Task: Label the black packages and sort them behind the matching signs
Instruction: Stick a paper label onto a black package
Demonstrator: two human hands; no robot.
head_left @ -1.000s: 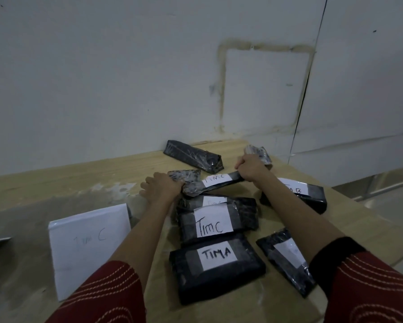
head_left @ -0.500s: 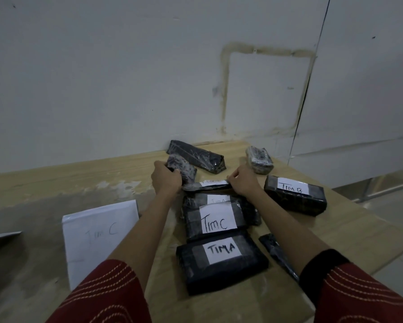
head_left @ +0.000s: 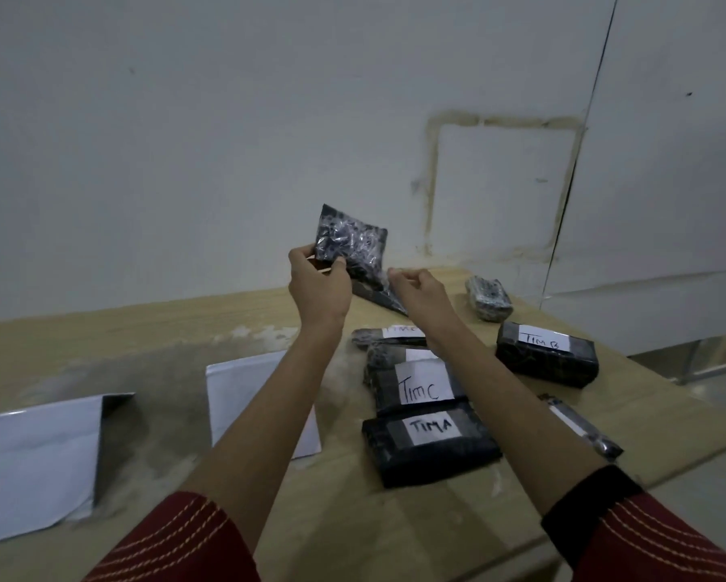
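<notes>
My left hand (head_left: pixel 319 283) holds a small unlabelled black package (head_left: pixel 348 243) up in the air above the back of the table. My right hand (head_left: pixel 415 291) hovers just right of it with curled fingers; nothing shows in its grasp. Below lie labelled black packages: a thin "TIM C" one (head_left: pixel 388 336), a thicker "TIM C" one (head_left: pixel 420 386), "TIM A" (head_left: pixel 430 441) and "TIM B" (head_left: pixel 546 354). Two white folded paper signs stand at the left: one (head_left: pixel 260 396) beside my left forearm and one (head_left: pixel 38 459) further left.
A small unlabelled package (head_left: pixel 489 298) sits at the back right. A long dark package (head_left: pixel 376 297) lies behind my hands. A thin package (head_left: pixel 579 426) rests near the right edge of the wooden table (head_left: pixel 394 518). The white wall stands close behind.
My left hand has lifted the small black package off the table into the air. My right hand let go of the thin "TIM C" package and rose beside it. The view shifted left.
</notes>
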